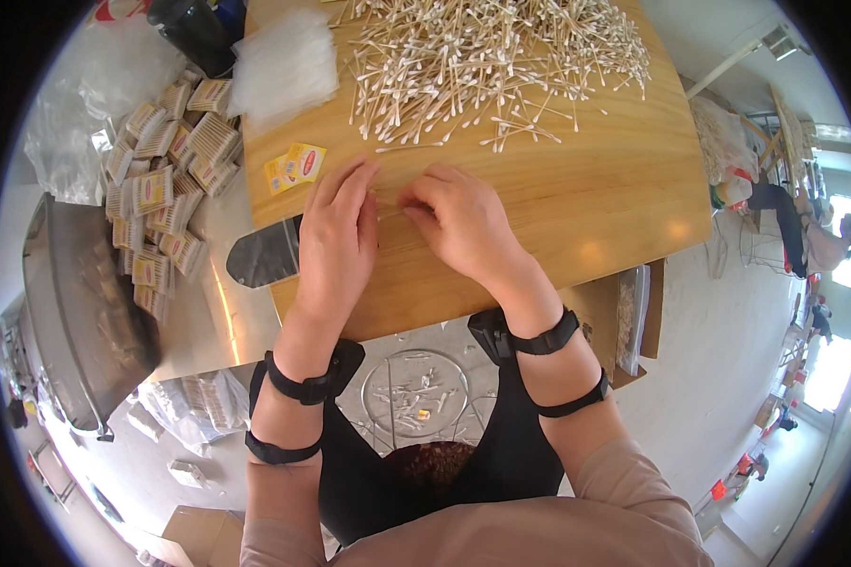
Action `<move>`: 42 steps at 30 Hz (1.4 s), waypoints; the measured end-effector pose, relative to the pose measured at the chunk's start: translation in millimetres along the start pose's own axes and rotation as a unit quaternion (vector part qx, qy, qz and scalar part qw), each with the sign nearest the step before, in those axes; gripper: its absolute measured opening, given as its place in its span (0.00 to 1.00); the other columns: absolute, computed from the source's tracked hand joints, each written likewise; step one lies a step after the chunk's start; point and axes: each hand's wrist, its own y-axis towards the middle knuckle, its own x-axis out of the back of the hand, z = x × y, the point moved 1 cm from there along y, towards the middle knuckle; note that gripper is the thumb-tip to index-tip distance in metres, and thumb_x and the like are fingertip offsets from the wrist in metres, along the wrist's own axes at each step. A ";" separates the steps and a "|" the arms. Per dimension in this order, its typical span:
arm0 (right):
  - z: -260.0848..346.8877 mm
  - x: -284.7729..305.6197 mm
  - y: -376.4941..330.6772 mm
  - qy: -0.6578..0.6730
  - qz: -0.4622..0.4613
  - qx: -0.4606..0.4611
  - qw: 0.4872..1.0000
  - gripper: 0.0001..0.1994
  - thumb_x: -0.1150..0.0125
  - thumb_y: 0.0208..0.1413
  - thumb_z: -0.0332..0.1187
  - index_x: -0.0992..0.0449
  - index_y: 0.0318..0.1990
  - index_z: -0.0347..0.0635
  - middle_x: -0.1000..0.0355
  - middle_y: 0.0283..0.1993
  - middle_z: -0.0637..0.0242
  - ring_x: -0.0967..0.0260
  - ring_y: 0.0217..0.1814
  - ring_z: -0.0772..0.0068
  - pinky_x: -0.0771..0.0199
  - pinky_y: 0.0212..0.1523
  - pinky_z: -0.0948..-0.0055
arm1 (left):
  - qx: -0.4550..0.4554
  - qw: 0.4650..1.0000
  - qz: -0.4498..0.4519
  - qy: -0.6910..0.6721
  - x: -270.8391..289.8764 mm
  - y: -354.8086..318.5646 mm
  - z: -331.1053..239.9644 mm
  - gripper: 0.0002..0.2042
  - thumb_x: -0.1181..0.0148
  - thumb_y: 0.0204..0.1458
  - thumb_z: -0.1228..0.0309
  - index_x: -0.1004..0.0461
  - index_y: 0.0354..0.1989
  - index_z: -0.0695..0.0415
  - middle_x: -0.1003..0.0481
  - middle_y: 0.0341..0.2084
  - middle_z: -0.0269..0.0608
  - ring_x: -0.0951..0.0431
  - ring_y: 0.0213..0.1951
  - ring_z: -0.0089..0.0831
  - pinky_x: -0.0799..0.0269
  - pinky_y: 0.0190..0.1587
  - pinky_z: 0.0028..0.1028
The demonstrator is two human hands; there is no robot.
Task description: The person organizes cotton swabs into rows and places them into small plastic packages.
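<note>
My left hand (pixel 338 227) and my right hand (pixel 468 222) face each other over the near part of the wooden table (pixel 577 198). The fingers of both are bent and drawn together. Something thin and pale may lie between the fingertips, too faint to make out. Beyond them spreads a big heap of wooden-stick cotton swabs (pixel 492 66), with one loose swab near my fingertips. Close to my left fingers rest small yellow-and-red label cards (pixel 295 167). Behind those lies a stack of clear plastic bags (pixel 284 71).
Left of the wood, many filled swab packs (pixel 175 180) are piled on a metal surface. A dark flat rounded piece (pixel 263 253) lies by my left wrist. A grey bin (pixel 80 312) stands far left, a cardboard box (pixel 648 321) under the right edge. Swabs litter the floor.
</note>
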 end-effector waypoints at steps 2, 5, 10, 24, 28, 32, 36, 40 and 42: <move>2.7 -0.4 7.2 0.012 0.046 0.003 0.999 0.04 0.36 0.51 0.26 0.21 0.35 0.42 0.27 0.36 0.60 0.28 0.42 0.51 0.27 0.41 0.57 | -0.001 1.000 0.006 0.013 -0.6 5.9 7.6 0.17 0.48 0.56 0.84 0.27 0.55 0.63 0.26 0.54 0.52 0.27 0.55 0.49 0.31 0.58 0.39; -8.2 8.8 17.9 0.064 -0.047 -0.051 0.996 0.04 0.37 0.53 0.26 0.22 0.36 0.41 0.27 0.37 0.59 0.28 0.41 0.50 0.26 0.41 0.57 | -0.037 0.999 0.032 0.022 -7.0 8.5 9.0 0.19 0.49 0.57 0.83 0.29 0.58 0.63 0.29 0.58 0.52 0.31 0.60 0.51 0.34 0.62 0.40; -18.5 8.4 26.6 0.017 -0.041 -0.071 0.996 0.03 0.38 0.53 0.24 0.24 0.36 0.39 0.28 0.37 0.57 0.28 0.41 0.49 0.27 0.40 0.57 | -0.049 0.994 0.076 0.066 -7.3 11.8 10.2 0.17 0.47 0.56 0.82 0.28 0.55 0.63 0.27 0.55 0.51 0.30 0.57 0.50 0.33 0.61 0.39; -11.5 20.3 16.1 0.047 0.135 -0.041 0.989 0.05 0.34 0.49 0.23 0.25 0.33 0.35 0.29 0.35 0.58 0.26 0.36 0.58 0.27 0.37 0.66 | 0.030 0.992 0.123 0.007 11.9 7.6 12.3 0.07 0.32 0.44 0.78 0.24 0.32 0.61 0.27 0.33 0.42 0.27 0.40 0.44 0.30 0.43 0.37; -15.8 26.3 16.6 0.032 0.157 -0.064 0.985 0.06 0.33 0.48 0.23 0.24 0.33 0.35 0.30 0.33 0.58 0.26 0.35 0.58 0.27 0.36 0.66 | 0.030 0.993 0.112 0.006 13.3 8.7 12.8 0.07 0.32 0.44 0.78 0.24 0.30 0.61 0.26 0.33 0.42 0.27 0.40 0.44 0.30 0.43 0.37; -17.2 32.0 14.7 0.020 0.165 -0.064 0.984 0.05 0.33 0.48 0.23 0.24 0.32 0.35 0.30 0.33 0.58 0.26 0.35 0.58 0.28 0.36 0.66 | 0.035 0.993 0.115 -0.010 13.3 10.2 11.6 0.07 0.32 0.44 0.78 0.25 0.30 0.62 0.26 0.34 0.43 0.27 0.40 0.44 0.30 0.44 0.37; -15.7 24.0 15.0 0.052 0.136 -0.068 0.987 0.09 0.34 0.51 0.24 0.23 0.39 0.36 0.29 0.35 0.59 0.26 0.37 0.59 0.27 0.38 0.66 | 0.047 0.994 0.098 -0.010 6.2 7.1 11.2 0.06 0.33 0.47 0.78 0.23 0.33 0.62 0.25 0.35 0.43 0.26 0.39 0.43 0.29 0.43 0.36; -23.4 29.9 22.7 -0.007 -0.032 -0.050 0.998 0.13 0.36 0.55 0.24 0.24 0.49 0.38 0.27 0.44 0.59 0.27 0.43 0.59 0.26 0.42 0.65 | 0.025 0.989 0.141 -0.038 7.2 7.5 8.8 0.06 0.35 0.51 0.77 0.21 0.37 0.62 0.25 0.35 0.43 0.25 0.39 0.43 0.28 0.42 0.35; -28.0 25.5 24.8 -0.041 -0.047 -0.029 0.998 0.14 0.36 0.55 0.23 0.24 0.49 0.37 0.28 0.46 0.58 0.27 0.44 0.58 0.26 0.43 0.65 | 0.031 0.986 0.160 -0.040 7.7 7.4 7.9 0.06 0.36 0.51 0.77 0.21 0.38 0.62 0.25 0.35 0.43 0.25 0.39 0.42 0.28 0.42 0.34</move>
